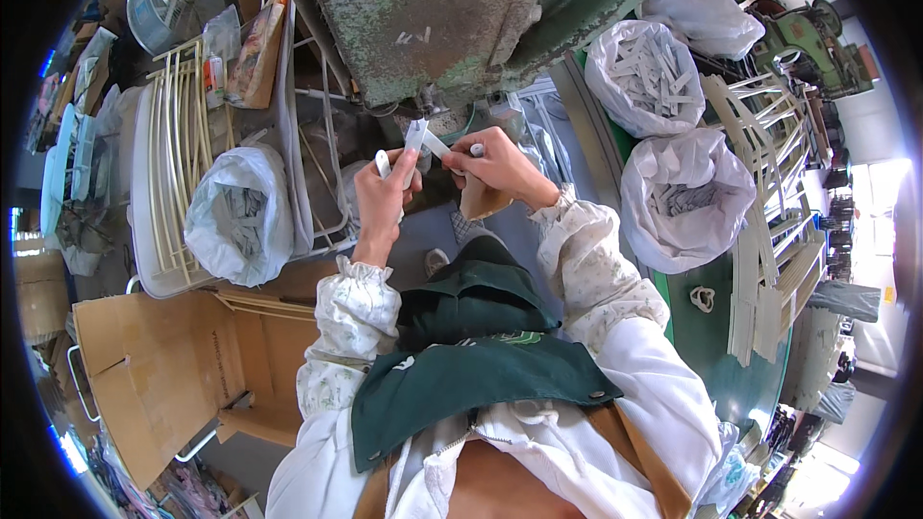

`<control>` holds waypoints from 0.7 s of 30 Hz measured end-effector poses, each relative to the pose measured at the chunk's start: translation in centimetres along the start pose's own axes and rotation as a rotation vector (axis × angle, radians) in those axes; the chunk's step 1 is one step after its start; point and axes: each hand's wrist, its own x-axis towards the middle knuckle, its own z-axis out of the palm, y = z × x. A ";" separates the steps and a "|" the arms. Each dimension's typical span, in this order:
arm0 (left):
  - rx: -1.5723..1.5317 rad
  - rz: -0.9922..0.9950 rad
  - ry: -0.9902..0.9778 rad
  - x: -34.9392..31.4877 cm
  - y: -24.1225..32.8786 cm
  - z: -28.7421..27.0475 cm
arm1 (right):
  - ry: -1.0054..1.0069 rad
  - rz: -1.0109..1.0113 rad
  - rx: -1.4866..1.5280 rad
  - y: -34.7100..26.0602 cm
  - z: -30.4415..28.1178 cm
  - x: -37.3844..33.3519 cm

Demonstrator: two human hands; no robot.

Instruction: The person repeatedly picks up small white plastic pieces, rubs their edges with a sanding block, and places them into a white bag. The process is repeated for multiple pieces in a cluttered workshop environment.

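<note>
My left hand (379, 200) is closed around a short flat white strip (416, 135), which points up and away from me. Another white piece with a rounded end (383, 164) sticks out of the same hand. Opposite it, my right hand (500, 165) pinches a second white strip (436, 144), slanted so that its tip meets or overlaps the left one. A small white rounded end (477, 149) shows at the right fingers. Below that hand is a brown piece (483, 201) whose kind I cannot make out. Both hands are just in front of the machine.
A worn green machine (423, 14) rises right ahead. White sacks of flat pieces stand at left (207, 221) and at right (639, 231), with another sack (601, 86) behind. Bundled long strips (745, 279) lie far right. An open cardboard box (159, 365) sits at lower left.
</note>
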 end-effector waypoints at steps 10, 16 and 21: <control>-0.044 -0.007 0.031 -1.4 0.2 -0.7 | -0.033 0.066 0.103 -0.5 -0.3 -0.5; -0.101 -0.048 0.019 -1.3 0.2 -1.3 | -0.031 0.096 0.138 -0.3 -0.1 -0.1; -0.134 -0.009 -0.012 -1.5 1.4 -0.8 | -0.017 0.064 0.102 -1.1 -0.7 -0.4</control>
